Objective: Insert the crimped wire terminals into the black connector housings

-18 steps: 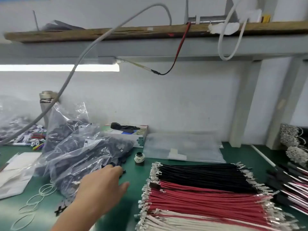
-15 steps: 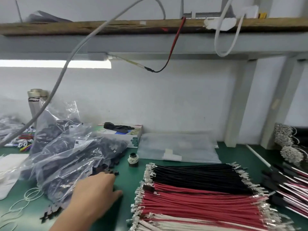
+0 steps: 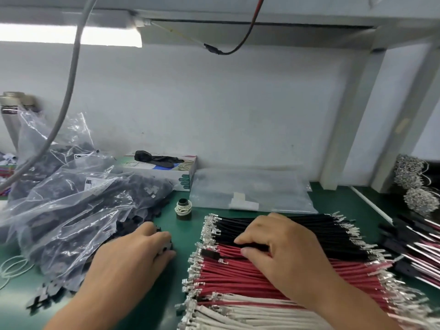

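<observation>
A flat stack of cut wires with crimped metal terminals lies on the green mat: black wires (image 3: 321, 231) at the back, red wires (image 3: 238, 275) in the middle, white wires (image 3: 238, 313) nearest me. My right hand (image 3: 283, 248) rests on the black and red wires, thumb and fingers curled and pinching at black wires. My left hand (image 3: 133, 256) lies at the mouth of a clear bag (image 3: 71, 210) of black connector housings, fingertips curled on a loose housing (image 3: 166, 246). More loose housings (image 3: 45, 296) lie by my left forearm.
A small spool wound with white bands (image 3: 183, 208) stands behind my hands. A glove box (image 3: 166, 170) and a flat plastic bag (image 3: 250, 194) lie by the wall. Finished harnesses (image 3: 414, 248) and terminal bundles (image 3: 416, 198) crowd the right edge. White rubber bands (image 3: 12, 267) lie far left.
My right hand has come into view and settled on the black and red wires. My left hand stays at the bag's mouth. The camera has tilted down and moved closer.
</observation>
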Demonstrator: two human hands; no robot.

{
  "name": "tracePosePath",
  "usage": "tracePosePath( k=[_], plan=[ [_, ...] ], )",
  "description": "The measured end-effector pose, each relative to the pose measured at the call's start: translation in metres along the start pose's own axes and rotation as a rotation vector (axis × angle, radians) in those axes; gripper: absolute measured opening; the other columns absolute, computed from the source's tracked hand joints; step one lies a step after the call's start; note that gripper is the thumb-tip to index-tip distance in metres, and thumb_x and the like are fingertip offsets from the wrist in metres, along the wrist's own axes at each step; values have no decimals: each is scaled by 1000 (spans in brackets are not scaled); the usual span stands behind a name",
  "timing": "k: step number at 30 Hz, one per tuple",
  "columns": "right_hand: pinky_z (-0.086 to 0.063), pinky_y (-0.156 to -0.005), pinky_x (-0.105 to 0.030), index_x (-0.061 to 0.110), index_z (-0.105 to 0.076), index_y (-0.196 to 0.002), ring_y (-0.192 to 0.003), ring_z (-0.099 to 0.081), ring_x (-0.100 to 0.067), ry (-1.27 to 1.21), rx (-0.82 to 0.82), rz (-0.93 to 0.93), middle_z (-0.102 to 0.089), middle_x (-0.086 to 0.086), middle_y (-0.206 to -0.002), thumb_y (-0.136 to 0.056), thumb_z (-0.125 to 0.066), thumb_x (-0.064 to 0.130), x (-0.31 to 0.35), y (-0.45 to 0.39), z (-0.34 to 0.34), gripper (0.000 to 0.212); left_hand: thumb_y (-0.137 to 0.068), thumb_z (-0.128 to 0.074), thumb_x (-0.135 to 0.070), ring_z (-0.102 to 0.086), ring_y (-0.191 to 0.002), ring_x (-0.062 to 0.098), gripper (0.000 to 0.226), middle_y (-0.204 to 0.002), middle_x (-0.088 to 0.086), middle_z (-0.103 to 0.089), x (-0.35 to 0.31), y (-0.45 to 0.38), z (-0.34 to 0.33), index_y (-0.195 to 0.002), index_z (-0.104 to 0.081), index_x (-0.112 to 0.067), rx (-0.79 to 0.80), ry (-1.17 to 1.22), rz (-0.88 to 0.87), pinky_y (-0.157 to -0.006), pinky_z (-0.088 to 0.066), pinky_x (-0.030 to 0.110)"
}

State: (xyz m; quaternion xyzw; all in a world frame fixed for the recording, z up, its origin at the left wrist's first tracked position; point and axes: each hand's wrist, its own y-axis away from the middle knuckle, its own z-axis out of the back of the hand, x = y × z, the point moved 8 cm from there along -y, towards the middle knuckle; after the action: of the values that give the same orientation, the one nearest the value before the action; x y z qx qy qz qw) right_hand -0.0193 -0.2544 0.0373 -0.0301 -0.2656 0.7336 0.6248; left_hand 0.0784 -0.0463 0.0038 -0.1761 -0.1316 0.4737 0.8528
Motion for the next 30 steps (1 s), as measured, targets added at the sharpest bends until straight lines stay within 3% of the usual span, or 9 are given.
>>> tracePosePath(
  k=[2,4,7,10,13,17,19,23,30],
  plan=[
    [-35,-76,-10,43,-74,-104,-99,-46,5,33,26,-25,-60,25,-93,-91,-66,47,-9,-5,-15,15,-87,-72,-48,-61,-50,10,20,-88,-15,-61,-3,2,12,-98,-77,-33,-112,94,2,-36,-40,24],
    [-32,-73,-10,42,-74,-100,-98,-45,3,17,53,-10,-58,22,-91,-92,-65,47,-6,-4,-30,13,-91,-66,-50,-48,-45,-4,25,-92,-19,-61,-16,5,26,-107,-77,-35,-218,273,-44,-38,-37,19],
    [-39,-77,-17,34,-71,-89,-95,-47,-1,48,7,39,-58,20,-91,-92,-68,38,-7,-1,-29,6,-87,-60,-66,-52,-55,-4,45,-107,-23,-60,-45,7,26,-122,-71,-40,-182,434,-159,-43,-47,20],
    [-48,-77,-28,28,-64,-90,-91,-51,-6,130,-21,104,-57,18,-94,-96,-64,28,6,4,-20,6,-80,-82,-49,-61,-73,-2,26,-103,-23,-63,-60,10,21,-104,-77,-41,-179,439,-197,-54,-54,24],
    [-50,-63,-26,30,-57,-93,-80,-50,-4,123,-125,133,-51,19,-89,-100,-52,32,16,8,3,9,-87,-69,-50,-63,-76,-10,17,-93,-27,-68,-59,10,25,-93,-79,-38,-208,601,-167,-63,-50,15],
    [-47,-62,-22,32,-63,-95,-79,-52,-2,111,-166,222,-51,18,-88,-100,-51,41,27,12,25,16,-84,-75,-34,-53,-46,5,12,-72,-2,-74,-53,11,12,-95,-77,-31,-87,1288,51,-47,-41,14],
    [-49,-60,-24,29,-68,-93,-77,-53,-4,115,-194,239,-53,16,-86,-99,-56,37,26,17,26,16,-83,-84,-23,-54,-48,15,13,-73,14,-75,-62,13,4,-95,-79,-22,26,1515,81,-44,-41,16],
    [-50,-59,-27,25,-70,-86,-73,-55,-7,84,-271,236,-56,14,-83,-99,-54,35,21,23,23,22,-65,-83,-5,-56,-45,6,23,-68,16,-74,-67,12,3,-87,-82,-9,50,1586,102,-44,-43,10],
    [-50,-55,-30,20,-70,-87,-70,-55,-11,37,-304,272,-59,9,-83,-98,-60,26,26,28,10,17,-62,-85,-18,-49,-41,11,24,-65,23,-72,-63,18,7,-86,-83,-16,44,1533,100,-41,-38,12]
  ],
)
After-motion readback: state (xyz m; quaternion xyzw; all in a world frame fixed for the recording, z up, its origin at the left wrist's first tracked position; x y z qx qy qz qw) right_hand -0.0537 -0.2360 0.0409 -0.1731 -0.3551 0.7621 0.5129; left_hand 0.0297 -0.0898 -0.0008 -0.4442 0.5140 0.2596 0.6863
